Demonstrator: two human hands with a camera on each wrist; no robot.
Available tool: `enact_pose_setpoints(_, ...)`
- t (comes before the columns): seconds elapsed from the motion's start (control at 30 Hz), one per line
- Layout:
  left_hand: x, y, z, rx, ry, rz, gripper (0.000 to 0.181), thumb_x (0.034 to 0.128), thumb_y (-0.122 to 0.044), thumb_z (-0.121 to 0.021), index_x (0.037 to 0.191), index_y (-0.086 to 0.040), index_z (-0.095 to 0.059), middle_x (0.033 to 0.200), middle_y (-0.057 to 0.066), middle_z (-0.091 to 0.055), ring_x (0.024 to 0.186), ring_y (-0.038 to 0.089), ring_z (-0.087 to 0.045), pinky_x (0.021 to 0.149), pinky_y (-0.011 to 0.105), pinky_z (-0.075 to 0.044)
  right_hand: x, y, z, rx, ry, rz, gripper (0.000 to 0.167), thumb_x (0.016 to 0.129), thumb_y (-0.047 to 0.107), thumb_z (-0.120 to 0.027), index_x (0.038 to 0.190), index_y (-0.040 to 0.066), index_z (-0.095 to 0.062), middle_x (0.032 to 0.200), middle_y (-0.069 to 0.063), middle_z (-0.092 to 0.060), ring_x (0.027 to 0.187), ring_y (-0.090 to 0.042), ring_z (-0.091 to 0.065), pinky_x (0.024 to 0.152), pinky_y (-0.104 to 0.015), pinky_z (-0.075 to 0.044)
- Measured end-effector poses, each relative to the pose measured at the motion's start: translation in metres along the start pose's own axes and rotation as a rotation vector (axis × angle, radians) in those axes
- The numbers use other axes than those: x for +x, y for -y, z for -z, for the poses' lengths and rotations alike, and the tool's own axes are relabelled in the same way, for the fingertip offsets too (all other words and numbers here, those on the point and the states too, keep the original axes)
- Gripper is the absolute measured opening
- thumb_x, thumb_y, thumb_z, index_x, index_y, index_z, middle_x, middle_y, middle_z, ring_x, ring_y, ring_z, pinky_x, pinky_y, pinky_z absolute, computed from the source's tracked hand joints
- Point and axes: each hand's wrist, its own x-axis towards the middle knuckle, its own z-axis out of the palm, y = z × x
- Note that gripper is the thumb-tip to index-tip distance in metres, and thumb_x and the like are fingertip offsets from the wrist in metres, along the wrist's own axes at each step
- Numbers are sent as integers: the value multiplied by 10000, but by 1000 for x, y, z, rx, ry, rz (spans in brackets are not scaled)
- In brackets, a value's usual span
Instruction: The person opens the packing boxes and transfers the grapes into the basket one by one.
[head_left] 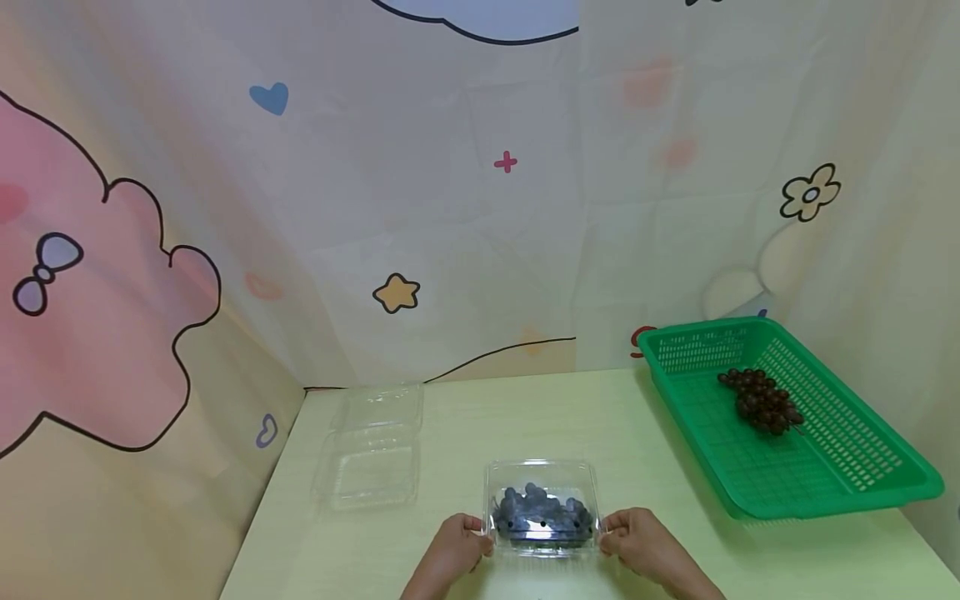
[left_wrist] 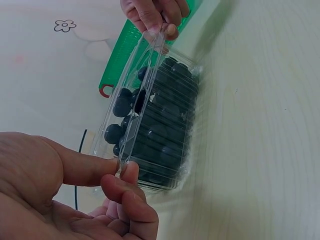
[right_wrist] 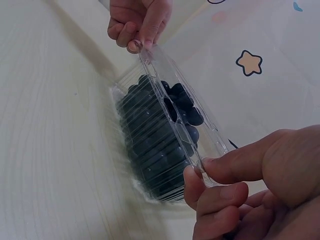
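A clear plastic box (head_left: pixel 542 479) with dark grapes (left_wrist: pixel 167 110) inside stands on the table, its lid down over the fruit. The left hand (head_left: pixel 452 550) pinches the rim at the box's left front corner between thumb and fingers. At the right front corner the right hand (head_left: pixel 648 546) pinches the rim the same way. Both wrist views show the left hand (left_wrist: pixel 75 190) and right hand (right_wrist: pixel 255 185) at opposite ends of the front edge. Whether the rim is fully closed cannot be told.
An open, empty clear box (head_left: pixel 375 467) lies at the table's left back. On the right stands a green basket (head_left: pixel 693 433) holding a bunch of dark red grapes (head_left: pixel 763 404). A patterned curtain (head_left: pixel 465 208) hangs behind the table (head_left: pixel 300 533).
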Motion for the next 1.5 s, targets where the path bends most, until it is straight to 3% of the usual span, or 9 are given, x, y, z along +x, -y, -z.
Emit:
enact_pose_setpoints(0.17, 0, 2, 0, -2, 2, -6, 139, 944, -3, -638, 1030, 79, -566, 793, 52, -620, 640, 118, -483, 589, 241, -424, 0, -1, 0, 1, 3, -9, 50, 922, 10, -665, 911, -36, -683, 727, -27, -663, 565, -91, -430, 510, -204, -347)
enact_pose_setpoints(0.37, -1, 1, -1, 5, -16, -31, 114, 930, 15, -638, 1005, 72, -573, 755, 34, -606, 606, 107, -469, 566, 231, -415, -3, -2, 3, 31, 31, 60, 89, 929, 13, -659, 952, -71, -679, 752, -31, -682, 544, -73, -418, 491, -186, -339)
enact_pose_setpoints(0.63, -3, -2, -1, 6, -20, -41, 118, 917, 18, -637, 998, 72, -570, 757, 39, -595, 605, 109, -466, 565, 235, -412, -5, -4, 3, 39, 31, 96, 157, 924, 3, -671, 1021, -119, -657, 778, -59, -702, 519, -79, -428, 480, -201, -355)
enact_pose_setpoints(0.77, -3, -2, -1, 14, -24, -41, 129, 912, 18, -639, 1005, 64, -564, 772, 53, -604, 613, 120, -479, 569, 241, -418, -6, -2, 1, -60, -45, 134, 219, 893, 16, -726, 1038, -130, -652, 771, -64, -700, 538, -126, -512, 499, -258, -434)
enact_pose_setpoints(1.0, -4, -1, -1, 15, -32, -40, 126, 921, 11, -640, 1007, 60, -563, 769, 58, -626, 609, 116, -481, 566, 237, -419, -8, 6, -6, -274, -206, 115, 371, 841, 78, -816, 1094, -115, -625, 748, 4, -620, 663, -161, -560, 646, -339, -497)
enact_pose_setpoints(1.2, -5, 1, -2, 1, -38, -57, 120, 921, 13, -637, 996, 62, -557, 762, 57, -633, 607, 112, -477, 566, 235, -413, -10, 11, -8, -353, -227, 121, 365, 842, 78, -816, 1104, -96, -631, 807, -11, -618, 734, -183, -597, 685, -402, -537)
enact_pose_setpoints(1.5, -5, 0, -2, -10, -47, -56, 132, 901, 7, -632, 1003, 60, -567, 762, 61, -642, 604, 117, -474, 562, 243, -397, -19, 31, -9, -436, -286, 216, 238, 838, 6, -788, 1063, 18, -715, 907, -17, -646, 722, -142, -575, 653, -361, -493)
